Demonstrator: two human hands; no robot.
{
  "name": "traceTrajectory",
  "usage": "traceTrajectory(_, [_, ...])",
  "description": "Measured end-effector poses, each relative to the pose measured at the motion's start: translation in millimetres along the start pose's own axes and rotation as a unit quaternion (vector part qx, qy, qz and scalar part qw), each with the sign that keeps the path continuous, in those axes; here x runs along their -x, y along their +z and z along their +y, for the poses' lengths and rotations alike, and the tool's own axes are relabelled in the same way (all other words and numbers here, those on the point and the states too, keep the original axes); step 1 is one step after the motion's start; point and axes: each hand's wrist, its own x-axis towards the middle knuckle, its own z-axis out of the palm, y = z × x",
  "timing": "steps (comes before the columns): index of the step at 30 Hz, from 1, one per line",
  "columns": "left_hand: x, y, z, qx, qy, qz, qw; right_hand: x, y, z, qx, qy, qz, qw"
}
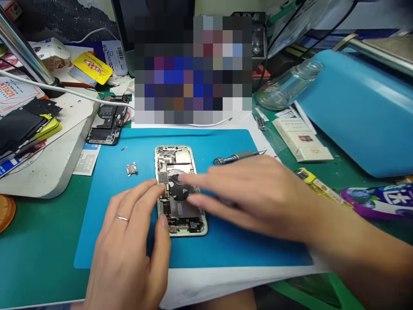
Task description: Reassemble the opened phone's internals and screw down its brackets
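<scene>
An opened smartphone lies on the blue mat, its circuit boards and inner parts exposed. My left hand, with a ring on one finger, rests its fingertips and thumb along the phone's left side; the fingers are stretched rather than wrapped round it. Over the middle of the phone reaches my right hand, slightly blurred, its index finger and thumb extended and apart. Its fingertips are at a dark rounded piece inside the phone; whether they press on it I cannot tell. Left of the phone lies a small metal plate.
Behind my right hand lies a precision screwdriver. Tiny screws sit on the blue mat. Another opened phone is at the back left. A glass jar, a cigarette box and a blue panel stand right.
</scene>
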Motion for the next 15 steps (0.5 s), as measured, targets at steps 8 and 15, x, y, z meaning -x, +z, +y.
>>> traceTrajectory(8, [-2,-2.2,6,-0.026,-0.004,0.039,0.999,-4,-6,34,-0.015,0.159,-0.016,0.987])
traceTrajectory(15, [1,2.4,17,-0.046,-0.023,0.043,0.998,-3,-6,47,0.003,0.163,-0.053,0.985])
